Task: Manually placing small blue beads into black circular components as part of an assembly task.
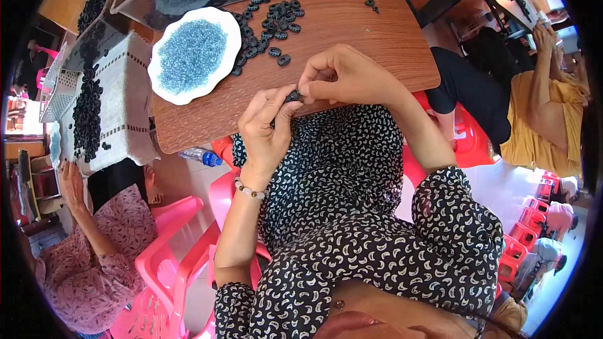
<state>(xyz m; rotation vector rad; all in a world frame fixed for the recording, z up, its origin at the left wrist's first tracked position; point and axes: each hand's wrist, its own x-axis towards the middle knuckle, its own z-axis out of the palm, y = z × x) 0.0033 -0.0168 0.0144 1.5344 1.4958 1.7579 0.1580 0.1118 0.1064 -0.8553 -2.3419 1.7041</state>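
Over the near edge of the brown table, my left hand pinches a small black part between thumb and fingers. From the right, my right hand meets it with thumb and forefinger pressed together at the part's end; anything between those fingertips is too small to make out. Ahead lies a loose group of similar black oval parts with openings in them. Left of these, a white scalloped plate holds a heap of tiny clear bluish pieces.
A clear bin stands behind the plate. Two small black parts lie apart on the brown tabletop. At left, a co-worker's hand is beside a cloth-covered table with more black parts. Pink chairs and a bottle are below.
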